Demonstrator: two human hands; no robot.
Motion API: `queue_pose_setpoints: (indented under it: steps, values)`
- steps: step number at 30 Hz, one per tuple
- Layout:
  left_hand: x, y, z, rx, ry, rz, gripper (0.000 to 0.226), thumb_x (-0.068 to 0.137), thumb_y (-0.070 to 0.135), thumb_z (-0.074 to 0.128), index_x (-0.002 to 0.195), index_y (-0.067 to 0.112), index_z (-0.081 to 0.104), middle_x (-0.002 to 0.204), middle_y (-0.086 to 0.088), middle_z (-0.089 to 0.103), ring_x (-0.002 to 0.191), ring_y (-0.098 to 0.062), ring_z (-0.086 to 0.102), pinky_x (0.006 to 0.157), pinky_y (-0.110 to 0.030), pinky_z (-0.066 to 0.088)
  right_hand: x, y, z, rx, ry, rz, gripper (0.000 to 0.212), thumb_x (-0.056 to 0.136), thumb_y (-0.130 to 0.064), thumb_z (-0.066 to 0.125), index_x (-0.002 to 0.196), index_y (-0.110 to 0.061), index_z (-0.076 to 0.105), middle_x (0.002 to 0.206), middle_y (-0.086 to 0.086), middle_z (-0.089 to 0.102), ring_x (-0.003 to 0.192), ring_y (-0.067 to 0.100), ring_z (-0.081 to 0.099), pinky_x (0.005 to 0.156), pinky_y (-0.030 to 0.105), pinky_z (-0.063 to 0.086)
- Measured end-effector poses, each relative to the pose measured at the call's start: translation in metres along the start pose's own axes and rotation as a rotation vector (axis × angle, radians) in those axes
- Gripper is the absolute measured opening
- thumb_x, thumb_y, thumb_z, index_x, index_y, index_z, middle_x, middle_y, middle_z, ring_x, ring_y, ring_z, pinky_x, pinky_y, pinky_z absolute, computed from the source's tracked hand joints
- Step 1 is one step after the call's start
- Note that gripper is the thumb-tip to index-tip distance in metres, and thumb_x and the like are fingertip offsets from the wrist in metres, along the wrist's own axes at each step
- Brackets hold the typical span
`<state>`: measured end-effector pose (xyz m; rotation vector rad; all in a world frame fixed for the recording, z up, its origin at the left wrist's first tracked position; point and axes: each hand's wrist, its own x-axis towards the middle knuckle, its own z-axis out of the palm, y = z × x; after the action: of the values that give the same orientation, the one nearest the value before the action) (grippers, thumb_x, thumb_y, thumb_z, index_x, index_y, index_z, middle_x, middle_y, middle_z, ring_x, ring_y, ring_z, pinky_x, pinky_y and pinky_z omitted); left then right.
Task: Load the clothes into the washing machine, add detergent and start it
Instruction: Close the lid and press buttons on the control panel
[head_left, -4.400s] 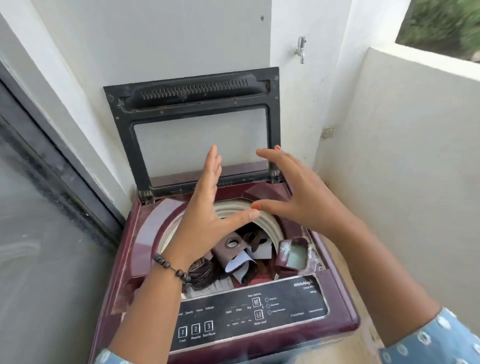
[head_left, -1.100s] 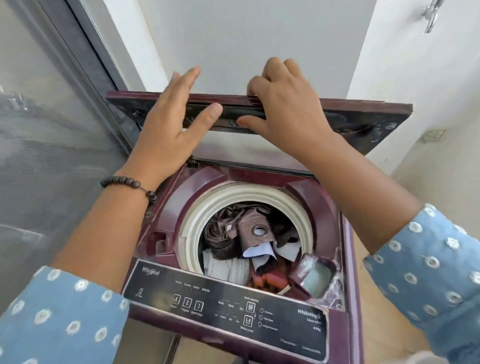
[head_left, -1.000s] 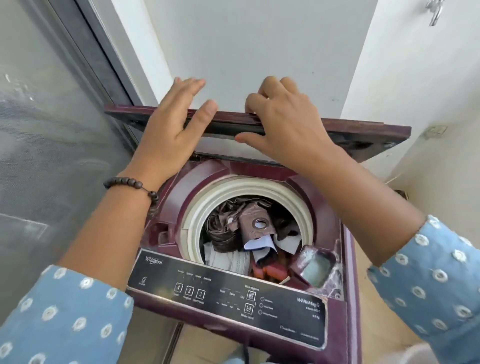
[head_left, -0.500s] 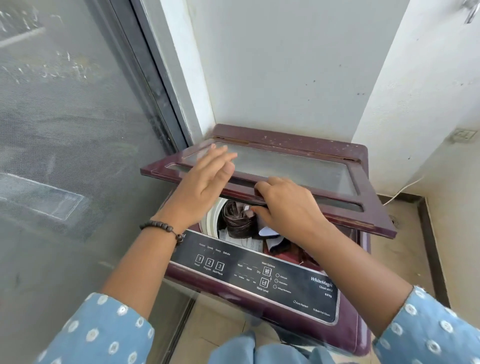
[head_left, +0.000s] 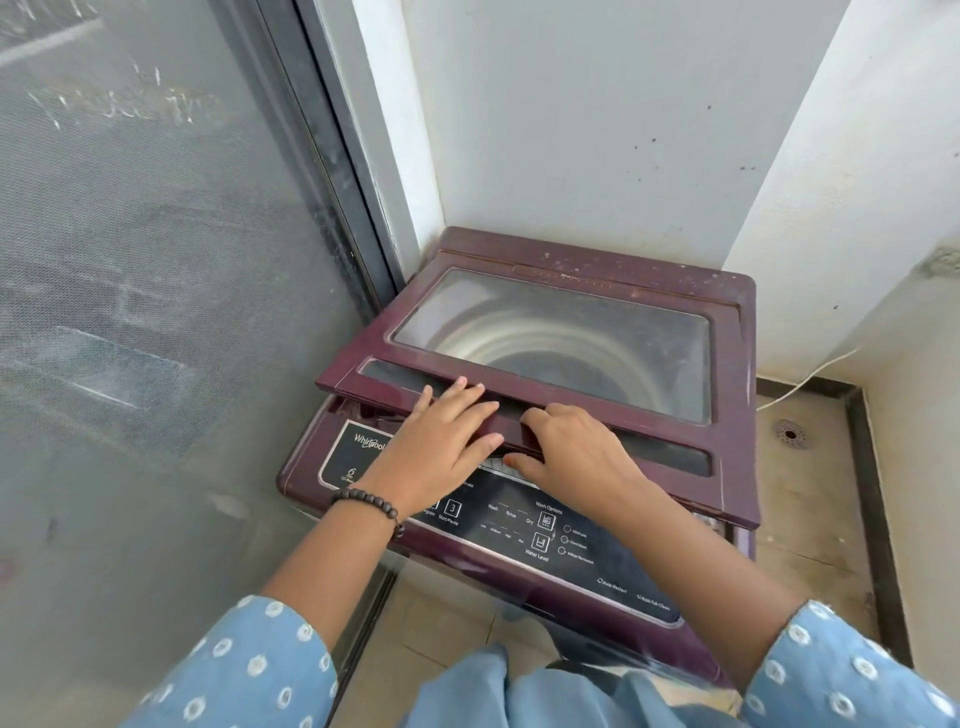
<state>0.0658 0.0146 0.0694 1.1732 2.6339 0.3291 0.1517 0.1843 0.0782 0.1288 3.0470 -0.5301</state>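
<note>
A maroon top-loading washing machine (head_left: 717, 519) is standing in a corner between a white wall (head_left: 571, 130) and a mesh screen door (head_left: 130, 260), its glass-windowed lid (head_left: 550, 338) lying almost flat with the front edge slightly raised above the black control panel (head_left: 545, 540). The left hand (head_left: 441, 452) is resting on that front edge with fingers straight, while the right hand (head_left: 576, 457) is gripping it, fingers curled over and thumb underneath. A beaded bracelet (head_left: 371, 506) is sitting on the left wrist.

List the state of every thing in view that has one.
Lid: lowered, front edge not fully seated.
Left hand: flat on the lid's front edge.
Right hand: curled round the lid's front edge.
Control panel: no lights showing.
Drum, through the lid window: cannot tell its contents.
</note>
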Motion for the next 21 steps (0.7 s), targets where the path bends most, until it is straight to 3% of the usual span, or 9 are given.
queue_pose_setpoints:
  steps: [7, 11, 16, 21]
  values:
    - [0.004, -0.01, 0.015, -0.005, -0.027, 0.004, 0.041, 0.108, 0.028, 0.04, 0.146, 0.016, 0.048, 0.141, 0.0, 0.054, 0.134, -0.013, 0.047, 0.124, -0.04, 0.009, 0.0, 0.006, 0.022, -0.005, -0.043, 0.0, 0.038, 0.1, -0.043, 0.043, 0.111, -0.01, 0.06, 0.105, 0.012, 0.063, 0.104, 0.031, 0.058, 0.082, 0.037, 0.046]
    - [0.009, -0.01, 0.022, -0.044, -0.03, -0.022, 0.037, 0.108, 0.021, 0.039, 0.14, 0.013, 0.054, 0.135, -0.002, 0.059, 0.125, -0.016, 0.054, 0.124, -0.034, 0.01, 0.001, 0.009, 0.031, -0.036, -0.061, 0.011, 0.032, 0.104, -0.03, 0.035, 0.108, -0.01, 0.06, 0.102, 0.012, 0.062, 0.099, 0.034, 0.06, 0.074, 0.038, 0.046]
    - [0.012, -0.016, 0.038, -0.105, 0.06, -0.051, 0.031, 0.105, 0.01, 0.043, 0.13, 0.011, 0.063, 0.12, -0.005, 0.066, 0.112, -0.021, 0.061, 0.121, -0.027, 0.008, 0.004, 0.013, 0.038, -0.025, -0.086, 0.021, 0.018, 0.095, -0.011, 0.042, 0.104, -0.011, 0.057, 0.096, 0.01, 0.06, 0.092, 0.034, 0.059, 0.067, 0.036, 0.04]
    - [0.012, -0.02, 0.05, -0.143, 0.076, -0.051, 0.03, 0.102, 0.005, 0.046, 0.125, 0.01, 0.065, 0.109, -0.004, 0.067, 0.104, -0.019, 0.06, 0.124, -0.034, 0.01, 0.005, 0.016, 0.048, -0.024, -0.08, 0.002, 0.016, 0.093, -0.007, 0.044, 0.099, -0.012, 0.058, 0.082, 0.005, 0.049, 0.085, 0.032, 0.059, 0.061, 0.033, 0.034]
